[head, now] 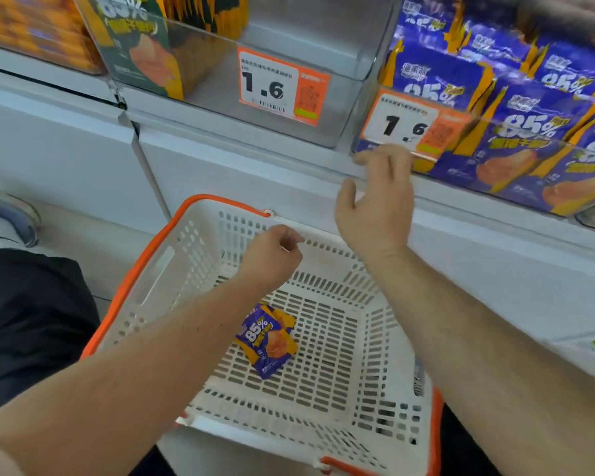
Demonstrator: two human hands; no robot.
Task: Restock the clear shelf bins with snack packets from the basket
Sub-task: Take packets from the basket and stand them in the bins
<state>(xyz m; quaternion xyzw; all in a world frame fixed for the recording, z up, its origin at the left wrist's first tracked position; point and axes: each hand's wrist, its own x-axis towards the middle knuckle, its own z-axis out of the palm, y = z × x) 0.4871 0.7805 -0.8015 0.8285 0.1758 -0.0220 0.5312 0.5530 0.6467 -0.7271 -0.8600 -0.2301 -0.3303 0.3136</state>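
Green-packet bin (145,46) is seen at upper left, about half filled; middle space behind the price tag (282,85) looks bare. Below it, the left hand (272,255) is held over the basket (172,269) rim, fingers curled loosely, nothing gripped. One purple snack packet (268,338) is left lying flat on the basket floor — judged the last to be shelved. Right hand (375,207) is raised at the front lip of the purple-packet bin (495,139), fingers relaxed and spread, empty. Packet is best pinched by an edge, lifted clear of the slots, then dropped in upright — print facing forward like its neighbours.
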